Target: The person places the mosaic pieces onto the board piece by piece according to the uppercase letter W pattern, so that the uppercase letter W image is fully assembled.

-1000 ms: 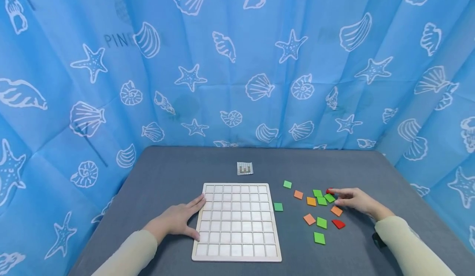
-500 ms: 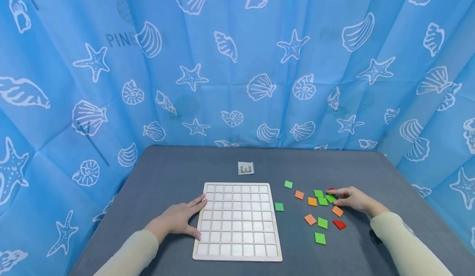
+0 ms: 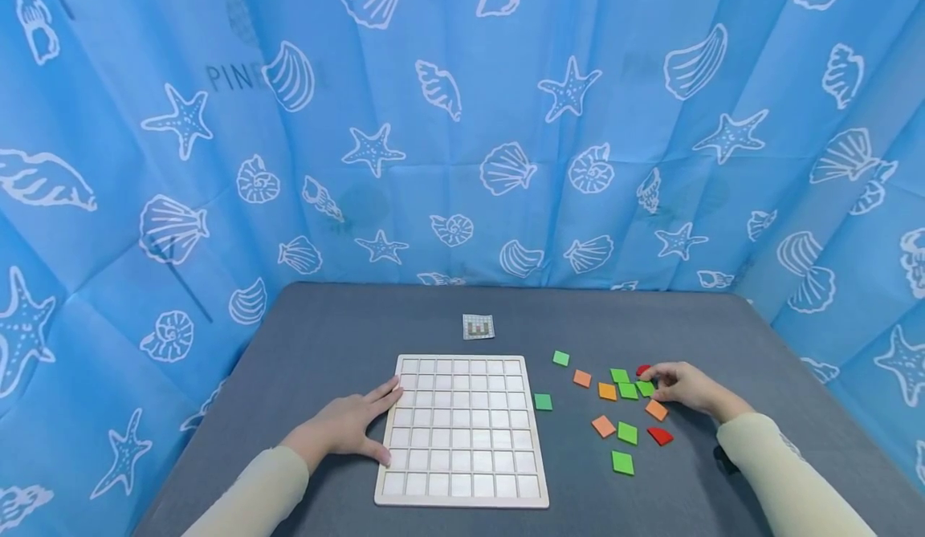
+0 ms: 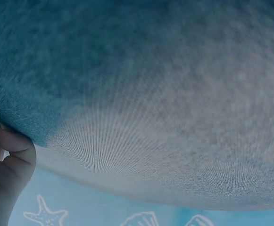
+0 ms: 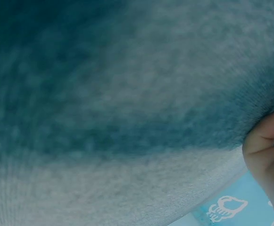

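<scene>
A white board with a square grid (image 3: pixel 462 445) lies flat on the table. My left hand (image 3: pixel 340 426) rests along its left edge, fingers spread, fingertips and thumb right at the rim. On the right, my right hand (image 3: pixel 690 388) pinches a bright green square tile (image 3: pixel 645 388) between thumb and index finger, low over the table. A red piece (image 3: pixel 643 370) peeks out just beyond the index fingertip. Close by lie two more green tiles (image 3: pixel 627 391) and an orange tile (image 3: pixel 656 410). Both wrist views show mostly blurred grey cloth, with part of each hand at the edge.
Between board and right hand lie an amber tile (image 3: pixel 607 392), several loose orange and green tiles, and a darker green tile (image 3: pixel 543 402) beside the board. A red curved piece (image 3: pixel 660 436) lies nearer. Behind the board is a small patterned card (image 3: pixel 478 327); a blue shell curtain (image 3: pixel 462 120) hangs beyond.
My right index finger has drawn back from the red piece to the green tile, which has turned slightly between finger and thumb. The left hand and the board stay put.
</scene>
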`<state>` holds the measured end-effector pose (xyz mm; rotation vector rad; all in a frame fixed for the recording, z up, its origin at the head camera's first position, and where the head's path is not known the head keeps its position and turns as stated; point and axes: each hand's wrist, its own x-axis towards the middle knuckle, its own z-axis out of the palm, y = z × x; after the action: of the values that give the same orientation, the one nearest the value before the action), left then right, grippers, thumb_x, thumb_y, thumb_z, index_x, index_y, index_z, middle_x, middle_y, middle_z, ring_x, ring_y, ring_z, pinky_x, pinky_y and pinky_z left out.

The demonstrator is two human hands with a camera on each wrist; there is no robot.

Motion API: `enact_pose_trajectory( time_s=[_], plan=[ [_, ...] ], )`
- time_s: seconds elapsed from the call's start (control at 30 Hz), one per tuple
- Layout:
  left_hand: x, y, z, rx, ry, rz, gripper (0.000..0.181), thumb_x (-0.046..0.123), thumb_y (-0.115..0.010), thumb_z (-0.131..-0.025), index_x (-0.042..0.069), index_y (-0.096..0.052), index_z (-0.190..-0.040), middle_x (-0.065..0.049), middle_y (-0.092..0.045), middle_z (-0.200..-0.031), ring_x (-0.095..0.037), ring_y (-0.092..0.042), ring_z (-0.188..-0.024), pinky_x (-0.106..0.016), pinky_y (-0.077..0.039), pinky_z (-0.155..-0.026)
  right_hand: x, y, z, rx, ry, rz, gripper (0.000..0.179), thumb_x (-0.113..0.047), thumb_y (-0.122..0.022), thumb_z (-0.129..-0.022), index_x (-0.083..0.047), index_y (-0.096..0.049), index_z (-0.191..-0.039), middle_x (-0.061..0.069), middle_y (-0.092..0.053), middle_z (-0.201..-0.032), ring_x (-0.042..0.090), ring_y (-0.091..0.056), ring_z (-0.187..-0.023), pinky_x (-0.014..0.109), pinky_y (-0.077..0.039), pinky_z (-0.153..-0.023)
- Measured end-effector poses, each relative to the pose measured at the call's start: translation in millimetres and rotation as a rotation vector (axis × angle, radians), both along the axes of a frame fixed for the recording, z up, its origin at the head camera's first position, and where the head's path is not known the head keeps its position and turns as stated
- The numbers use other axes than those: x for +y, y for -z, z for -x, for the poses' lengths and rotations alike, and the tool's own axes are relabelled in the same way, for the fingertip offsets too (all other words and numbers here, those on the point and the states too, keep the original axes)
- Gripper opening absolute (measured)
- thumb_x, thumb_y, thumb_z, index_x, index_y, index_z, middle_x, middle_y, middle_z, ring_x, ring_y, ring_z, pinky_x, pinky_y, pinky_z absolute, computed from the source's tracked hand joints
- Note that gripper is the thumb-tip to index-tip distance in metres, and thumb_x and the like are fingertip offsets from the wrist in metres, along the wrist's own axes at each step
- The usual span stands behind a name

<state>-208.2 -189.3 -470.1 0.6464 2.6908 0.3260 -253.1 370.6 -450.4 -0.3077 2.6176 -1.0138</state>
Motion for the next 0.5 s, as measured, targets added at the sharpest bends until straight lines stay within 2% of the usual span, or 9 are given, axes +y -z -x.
enact_pose_trajectory(
  time_s=[0.13, 0.3, 0.5],
  plan=[
    [-0.8, 2.2, 0.4, -0.007, 0.000, -0.003, 0.108, 0.068, -0.073, -0.068, 0.021, -0.029, -0.155, 0.003, -0.017, -0.162, -0.039, -0.045, -0.129, -0.054, -0.040, -0.096, -2.1, -2.0, 0.7, -0.012, 0.014, -0.003, 0.019, 0.007, -0.065, -0.086, 0.011, -0.059, -0.104, 0.004, -0.048, -0.073, 0.020, -0.045, -0.066, 0.031, -0.039, -0.062],
    [-0.6, 2.2, 0.6, -0.010, 0.013, -0.020, 0.108, 0.068, -0.071, -0.069, 0.019, -0.029, -0.155, 0.002, -0.016, -0.162, -0.041, -0.044, -0.130, -0.055, -0.039, -0.097, -2.6, -1.9, -0.4, -0.052, 0.083, 0.018, 0.016, 0.009, -0.065, -0.084, 0.006, -0.053, -0.095, 0.005, -0.045, -0.074, 0.022, -0.044, -0.069, 0.035, -0.039, -0.065],
    [-0.6, -0.4, 0.3, 0.000, 0.019, -0.021, 0.108, 0.067, -0.072, -0.069, 0.018, -0.029, -0.155, 0.001, -0.018, -0.162, -0.041, -0.044, -0.130, -0.055, -0.039, -0.097, -2.1, 0.8, -2.3, -0.030, 0.179, 0.017, 0.011, 0.004, -0.065, -0.088, 0.007, -0.056, -0.094, 0.006, -0.052, -0.084, 0.021, -0.047, -0.076, 0.035, -0.042, -0.067]
  ],
)
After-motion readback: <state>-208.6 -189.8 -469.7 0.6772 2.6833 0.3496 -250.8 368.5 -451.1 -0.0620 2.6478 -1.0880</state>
